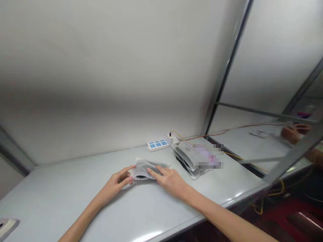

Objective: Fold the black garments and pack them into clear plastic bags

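A translucent whitish plastic pouch [146, 165] with something dark inside lies on the pale table between my hands. At its left end, my left hand [120, 178] pinches the edge between thumb and fingers, and the mouth gapes a little there. My right hand [169, 178] rests over the right part of the pouch, fingers stretched out and lying flat on it. Just right of my hands is a stack of similar filled pouches [188, 156], partly blurred out.
A white power strip [158, 144] with blue sockets lies against the back wall, a plug and yellow cable [180, 135] at its right. Metal frame bars [227, 70] divide off the neighbouring table, where another person's hands [294, 132] show. A pale object [8, 228] sits at lower left.
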Motion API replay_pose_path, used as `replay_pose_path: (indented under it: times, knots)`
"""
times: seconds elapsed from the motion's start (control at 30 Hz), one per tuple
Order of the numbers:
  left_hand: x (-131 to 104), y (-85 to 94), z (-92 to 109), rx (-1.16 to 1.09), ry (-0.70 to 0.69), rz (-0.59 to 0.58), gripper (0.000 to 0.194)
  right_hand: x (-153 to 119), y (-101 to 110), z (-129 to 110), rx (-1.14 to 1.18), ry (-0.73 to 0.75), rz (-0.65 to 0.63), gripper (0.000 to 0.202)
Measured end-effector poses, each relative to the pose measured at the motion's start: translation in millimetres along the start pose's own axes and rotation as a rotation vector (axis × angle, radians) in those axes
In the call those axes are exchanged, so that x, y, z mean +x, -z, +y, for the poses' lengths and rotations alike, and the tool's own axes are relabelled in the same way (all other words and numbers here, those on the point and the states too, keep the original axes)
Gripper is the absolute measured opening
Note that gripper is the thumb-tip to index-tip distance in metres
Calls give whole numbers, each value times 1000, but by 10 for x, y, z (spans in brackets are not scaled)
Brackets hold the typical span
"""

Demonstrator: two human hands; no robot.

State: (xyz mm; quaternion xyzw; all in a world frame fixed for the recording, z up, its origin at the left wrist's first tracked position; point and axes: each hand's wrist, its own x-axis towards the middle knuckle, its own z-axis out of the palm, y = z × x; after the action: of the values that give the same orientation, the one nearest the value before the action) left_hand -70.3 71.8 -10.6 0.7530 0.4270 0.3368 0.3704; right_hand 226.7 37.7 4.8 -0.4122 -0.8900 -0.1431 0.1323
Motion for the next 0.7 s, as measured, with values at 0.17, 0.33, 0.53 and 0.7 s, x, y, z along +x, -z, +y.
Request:
replay_pose_path:
  times: [0.17, 0.33, 0.53, 0.7]
  knots:
    - [14, -7, -23, -73, 23, -55, 64, -171, 863, 488, -96, -399, 221, 48]
    - [15, -10, 2, 23, 66, -84, 63, -163, 1338, 861, -381, -772, 61, 48]
    - [-4, -14, 20, 114, 56, -75, 56, -193, 667, 789, -315, -713, -218, 60]
    - [-2, -29, 66, 131, 58, -78, 49, -157, 574, 812, -303, -661, -128, 67]
